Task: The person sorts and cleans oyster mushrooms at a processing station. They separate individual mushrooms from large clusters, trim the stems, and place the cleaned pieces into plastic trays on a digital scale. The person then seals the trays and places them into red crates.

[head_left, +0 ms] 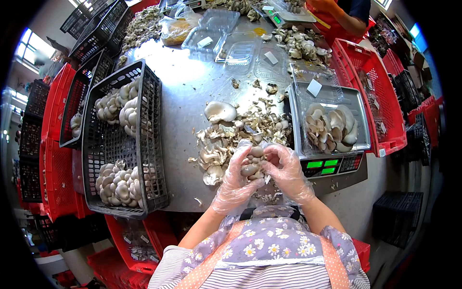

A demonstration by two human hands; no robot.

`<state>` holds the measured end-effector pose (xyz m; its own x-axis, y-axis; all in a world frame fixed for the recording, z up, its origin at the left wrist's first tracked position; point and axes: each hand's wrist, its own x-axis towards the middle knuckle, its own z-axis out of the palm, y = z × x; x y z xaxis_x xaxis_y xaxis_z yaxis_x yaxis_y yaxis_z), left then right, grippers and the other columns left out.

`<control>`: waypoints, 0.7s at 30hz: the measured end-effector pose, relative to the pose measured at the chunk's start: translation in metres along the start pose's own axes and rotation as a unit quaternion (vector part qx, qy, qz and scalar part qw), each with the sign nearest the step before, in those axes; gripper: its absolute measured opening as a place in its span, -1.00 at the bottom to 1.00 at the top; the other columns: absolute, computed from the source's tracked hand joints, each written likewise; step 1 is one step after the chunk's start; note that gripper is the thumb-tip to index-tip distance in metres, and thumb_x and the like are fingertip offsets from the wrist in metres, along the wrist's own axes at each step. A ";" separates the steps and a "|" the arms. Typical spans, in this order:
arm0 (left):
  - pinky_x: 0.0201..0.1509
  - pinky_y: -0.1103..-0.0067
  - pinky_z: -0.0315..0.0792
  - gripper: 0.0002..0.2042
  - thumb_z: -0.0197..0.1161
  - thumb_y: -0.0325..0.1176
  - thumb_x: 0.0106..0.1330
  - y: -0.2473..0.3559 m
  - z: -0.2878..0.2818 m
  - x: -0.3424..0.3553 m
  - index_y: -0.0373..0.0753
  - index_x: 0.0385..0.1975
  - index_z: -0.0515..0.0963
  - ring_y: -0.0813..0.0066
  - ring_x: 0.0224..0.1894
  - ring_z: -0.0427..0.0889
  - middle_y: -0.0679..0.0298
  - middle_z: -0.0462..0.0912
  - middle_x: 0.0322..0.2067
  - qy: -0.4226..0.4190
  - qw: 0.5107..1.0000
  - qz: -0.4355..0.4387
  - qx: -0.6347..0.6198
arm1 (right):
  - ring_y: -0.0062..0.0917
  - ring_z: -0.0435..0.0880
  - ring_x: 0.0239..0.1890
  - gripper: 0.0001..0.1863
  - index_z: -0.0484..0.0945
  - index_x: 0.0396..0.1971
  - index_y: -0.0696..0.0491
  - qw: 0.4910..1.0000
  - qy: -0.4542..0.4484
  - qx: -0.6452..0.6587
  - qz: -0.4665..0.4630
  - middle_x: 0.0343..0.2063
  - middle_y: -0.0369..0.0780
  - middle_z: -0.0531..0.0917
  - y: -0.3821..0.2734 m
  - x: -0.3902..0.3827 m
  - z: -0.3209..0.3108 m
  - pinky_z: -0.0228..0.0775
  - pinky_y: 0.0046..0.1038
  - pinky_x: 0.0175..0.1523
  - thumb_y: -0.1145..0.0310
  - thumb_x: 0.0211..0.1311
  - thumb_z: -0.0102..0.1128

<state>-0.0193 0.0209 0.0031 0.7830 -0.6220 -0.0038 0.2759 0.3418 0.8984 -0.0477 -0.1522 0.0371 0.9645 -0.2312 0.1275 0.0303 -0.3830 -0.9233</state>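
Between my two gloved hands is a small cluster of grey oyster mushrooms [250, 168], close to the table's near edge. My left hand [235, 177] curls round its left side. From the right, my right hand [287, 169] grips it with bent fingers; both hands wear clear plastic gloves. Just beyond them spreads a pile of loose oyster mushrooms and trimmings [262, 120], with one large pale cap [220, 111] at its far left. To the right, a digital scale [332, 166] with lit green displays bears a clear plastic tray [301, 139] of oyster mushrooms [331, 127].
A black crate [153, 166] holding mushroom clusters stands at the left. Clear plastic boxes [216, 21] lie on the metal table [180, 101]. A red crate [353, 53] with packed boxes sits right of the scale. Across the table a person in red [337, 19] stands by another scale [286, 14].
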 end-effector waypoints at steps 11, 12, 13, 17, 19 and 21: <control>0.17 0.51 0.46 -0.12 0.31 -0.71 0.15 0.000 0.003 -0.005 -0.14 0.47 0.02 0.50 0.20 0.41 0.27 0.23 0.31 0.048 0.998 -0.034 -0.015 | -0.63 0.59 -0.45 -0.94 0.48 -0.34 0.15 0.933 0.064 0.302 0.187 -0.45 -0.23 0.56 0.029 -0.011 0.019 0.45 -0.50 -0.33 0.57 0.25 0.18; 0.17 0.52 0.46 -0.11 0.31 -0.71 0.14 0.002 0.003 -0.003 -0.15 0.47 0.02 0.50 0.19 0.41 0.27 0.23 0.31 0.050 0.997 -0.048 -0.031 | -0.60 0.60 -0.45 -0.93 0.47 -0.35 0.15 0.944 0.064 0.272 0.172 -0.45 -0.22 0.56 0.033 -0.013 0.020 0.45 -0.48 -0.33 0.57 0.23 0.18; 0.15 0.54 0.46 -0.12 0.30 -0.72 0.15 0.005 0.004 -0.001 -0.15 0.47 0.01 0.53 0.15 0.42 0.28 0.26 0.28 0.054 0.996 -0.057 -0.048 | -0.57 0.60 -0.45 -0.92 0.47 -0.35 0.15 0.955 0.062 0.242 0.157 -0.45 -0.21 0.56 0.035 -0.014 0.021 0.44 -0.47 -0.32 0.57 0.22 0.19; 0.08 0.59 0.44 -0.12 0.28 -0.74 0.17 0.027 0.009 0.001 -0.14 0.48 0.00 0.62 0.05 0.42 0.31 0.29 0.22 0.026 0.994 -0.081 -0.066 | -0.39 0.63 -0.41 -0.88 0.45 -0.36 0.16 0.994 -0.007 -0.064 -0.088 -0.45 -0.16 0.57 0.015 -0.005 0.001 0.45 -0.38 -0.27 0.59 0.15 0.22; 0.05 0.63 0.44 -0.16 0.29 -0.74 0.16 0.030 0.001 0.002 -0.11 0.46 0.09 0.65 0.01 0.40 0.32 0.26 0.22 -0.023 0.992 -0.116 -0.041 | -0.31 0.61 -0.40 -0.87 0.46 -0.34 0.17 0.988 -0.072 -0.089 -0.101 -0.44 -0.13 0.58 0.005 -0.003 -0.008 0.45 -0.35 -0.25 0.61 0.13 0.20; 0.08 0.63 0.44 -0.20 0.29 -0.74 0.15 0.027 -0.005 0.002 -0.14 0.42 0.16 0.64 0.03 0.42 0.33 0.30 0.19 -0.016 0.991 -0.130 -0.016 | -0.39 0.61 -0.38 -0.90 0.47 -0.34 0.16 0.983 -0.105 -0.112 -0.104 -0.42 -0.17 0.57 0.000 -0.005 -0.011 0.46 -0.40 -0.24 0.61 0.15 0.18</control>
<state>-0.0073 0.0322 0.0250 0.6649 -0.7142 -0.2188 0.4845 0.1894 0.8540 -0.0552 -0.1605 0.0403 0.9773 0.0531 0.2051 0.1958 -0.5956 -0.7790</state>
